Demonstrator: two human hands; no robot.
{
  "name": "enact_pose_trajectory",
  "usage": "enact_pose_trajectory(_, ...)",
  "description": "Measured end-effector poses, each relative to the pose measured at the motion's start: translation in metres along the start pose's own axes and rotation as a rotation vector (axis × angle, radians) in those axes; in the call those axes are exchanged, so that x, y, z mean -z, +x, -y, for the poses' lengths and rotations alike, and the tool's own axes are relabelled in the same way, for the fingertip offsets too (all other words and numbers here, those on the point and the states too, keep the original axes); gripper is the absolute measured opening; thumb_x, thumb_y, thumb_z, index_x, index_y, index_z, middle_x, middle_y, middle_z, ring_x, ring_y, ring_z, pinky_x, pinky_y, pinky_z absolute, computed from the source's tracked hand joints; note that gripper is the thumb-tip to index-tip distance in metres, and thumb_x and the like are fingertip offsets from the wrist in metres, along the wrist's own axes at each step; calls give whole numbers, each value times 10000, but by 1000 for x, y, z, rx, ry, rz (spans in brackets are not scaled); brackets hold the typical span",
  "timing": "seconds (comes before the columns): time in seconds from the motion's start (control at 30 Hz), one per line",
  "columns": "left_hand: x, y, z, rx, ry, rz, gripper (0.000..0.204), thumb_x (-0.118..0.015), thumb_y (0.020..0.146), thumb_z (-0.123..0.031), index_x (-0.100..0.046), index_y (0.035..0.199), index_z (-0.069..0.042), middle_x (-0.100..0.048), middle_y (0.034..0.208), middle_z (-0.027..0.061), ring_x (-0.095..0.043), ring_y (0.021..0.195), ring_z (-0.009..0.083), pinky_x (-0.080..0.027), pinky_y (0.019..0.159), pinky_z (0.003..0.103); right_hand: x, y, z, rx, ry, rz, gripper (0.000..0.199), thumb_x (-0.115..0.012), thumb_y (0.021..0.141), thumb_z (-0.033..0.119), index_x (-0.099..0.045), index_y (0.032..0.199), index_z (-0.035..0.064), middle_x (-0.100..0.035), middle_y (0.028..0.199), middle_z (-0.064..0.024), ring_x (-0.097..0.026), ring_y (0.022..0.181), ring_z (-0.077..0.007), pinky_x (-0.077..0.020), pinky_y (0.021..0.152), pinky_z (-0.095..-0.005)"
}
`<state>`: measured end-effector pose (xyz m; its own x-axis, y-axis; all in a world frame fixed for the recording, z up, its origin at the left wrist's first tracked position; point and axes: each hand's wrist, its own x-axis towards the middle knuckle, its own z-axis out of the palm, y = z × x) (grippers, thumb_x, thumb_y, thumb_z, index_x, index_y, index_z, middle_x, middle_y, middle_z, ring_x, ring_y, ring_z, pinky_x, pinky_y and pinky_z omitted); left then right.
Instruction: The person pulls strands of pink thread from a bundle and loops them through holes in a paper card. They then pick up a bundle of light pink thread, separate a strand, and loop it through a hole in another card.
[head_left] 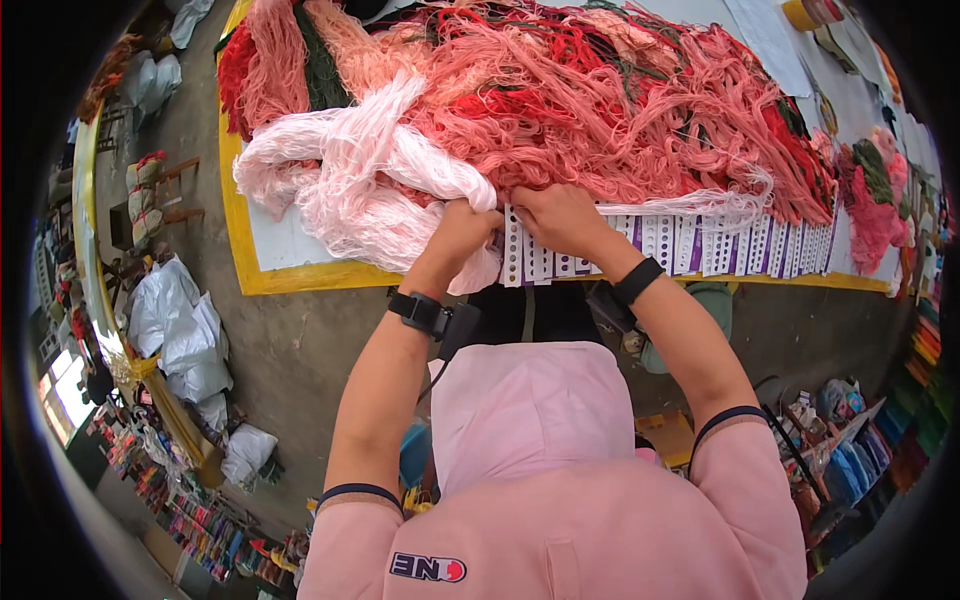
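Note:
My left hand (464, 236) is closed, its thumb and finger pinched at the edge of a pale pink yarn hank (350, 170). Close beside it, my right hand (566, 216) curls its fingers together at the top of the leftmost hole-punched card (513, 250); the fingertips hide what they grip. A row of white and purple cards (690, 248) with holes runs rightward along the table's near edge. Pale loose strands (700, 203) lie across the card tops. Behind both hands spreads a big tangled heap of coral yarn (600, 130), with red and dark green mixed in.
The white table has a yellow edge (330, 280). Pink and green yarn bundles (875, 200) lie at its right end, and a cone (812, 12) stands at the far right. White plastic bags (180, 325) sit on the floor at left. A green stool or tub (700, 325) is under the table.

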<state>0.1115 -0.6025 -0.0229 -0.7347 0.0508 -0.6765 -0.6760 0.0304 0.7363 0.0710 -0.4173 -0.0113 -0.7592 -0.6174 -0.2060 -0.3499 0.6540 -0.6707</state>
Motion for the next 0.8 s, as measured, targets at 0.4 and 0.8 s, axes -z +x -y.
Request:
enact_pose_trajectory(0.4, 19, -4, 13, -435, 715, -263, 213, -740, 749, -144, -691, 818, 52, -676, 696, 78, -635, 604, 127, -497, 547, 302, -8, -2, -10, -95, 167, -21, 162, -594, 890, 152, -597, 963, 8, -640, 797, -240, -628, 794, -430, -478, 704, -497)
enact_pose_trajectory(0.8, 8, -25, 7, 53, -582, -3, 194, -678, 865, -90, -643, 1026, 12, -596, 731, 17, -543, 620, 92, -413, 523, 238, -9, -12, -3, -74, 109, -59, 223, -629, 864, 169, -541, 993, 9, -653, 853, -242, -625, 837, -445, -473, 737, -531)
